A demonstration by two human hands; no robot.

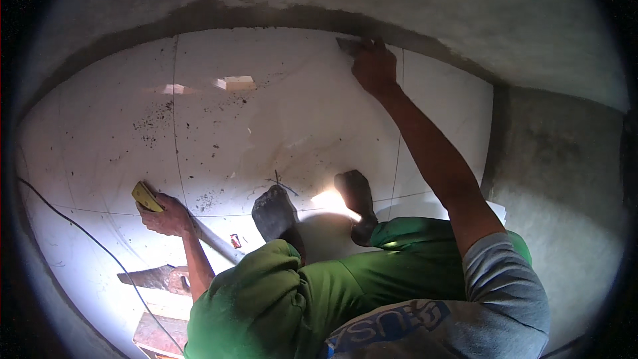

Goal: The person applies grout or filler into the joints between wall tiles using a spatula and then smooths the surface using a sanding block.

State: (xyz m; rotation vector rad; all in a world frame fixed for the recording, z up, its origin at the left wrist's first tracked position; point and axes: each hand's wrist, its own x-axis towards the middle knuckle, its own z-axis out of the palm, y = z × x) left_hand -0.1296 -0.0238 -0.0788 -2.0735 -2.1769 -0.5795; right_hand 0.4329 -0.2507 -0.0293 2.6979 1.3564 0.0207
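My right hand (375,66) reaches to the far edge of the white tiled floor (312,113), where it meets the grey wall. Its fingers close around a flat-bladed scraper (348,46), whose grey blade points left along that edge. The scraper's handle is hidden in my grip. Low on the left, my left hand (166,217) grips a yellow rectangular block (147,197) with a dark edge, just above the tiles. I cannot make out exactly what kind of block it is. Dark crumbs (154,117) lie scattered over the tiles between my hands.
A handsaw (151,278) lies left of my knee, near a reddish-brown board (161,334). A black cable (93,238) curves past them. My dark shoes (274,213) rest on the tiles, near a bright light patch. A small red packet (235,240) lies nearby. Another grey wall (551,159) stands at right.
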